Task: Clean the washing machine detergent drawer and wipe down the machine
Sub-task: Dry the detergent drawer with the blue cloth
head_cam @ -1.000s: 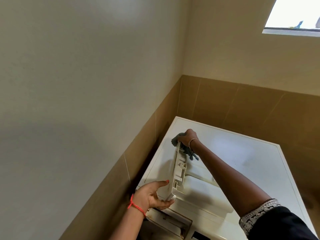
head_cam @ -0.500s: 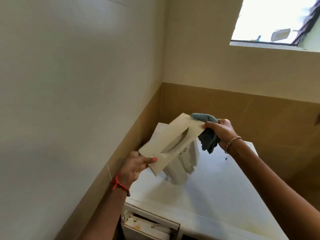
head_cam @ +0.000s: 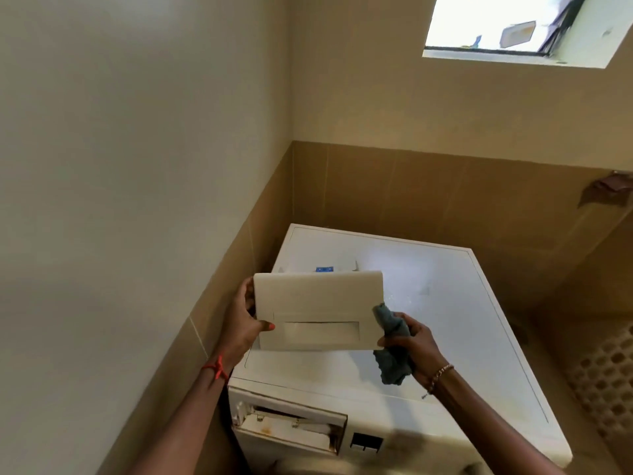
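I hold the white detergent drawer (head_cam: 318, 305) above the washing machine (head_cam: 445, 337), its front panel with the recessed handle facing me. My left hand (head_cam: 245, 320) grips the panel's left edge, thumb on the front. My right hand (head_cam: 412, 344) holds a grey-blue cloth (head_cam: 392, 351) bunched against the panel's lower right corner. The drawer's body points away from me, and only a blue part shows above the panel. The open drawer slot (head_cam: 291, 426) gapes at the machine's front top left, with brownish stains inside.
The machine stands in a corner, with a wall close on its left and tan tiles behind. A window (head_cam: 513, 25) sits high at the right. A perforated basket (head_cam: 606, 378) stands to the right of the machine. A small dark display (head_cam: 366, 443) sits beside the slot.
The drawer has turned from tilted to level, front panel square to me. My right hand with the cloth slid from the top right corner down to the lower right corner.
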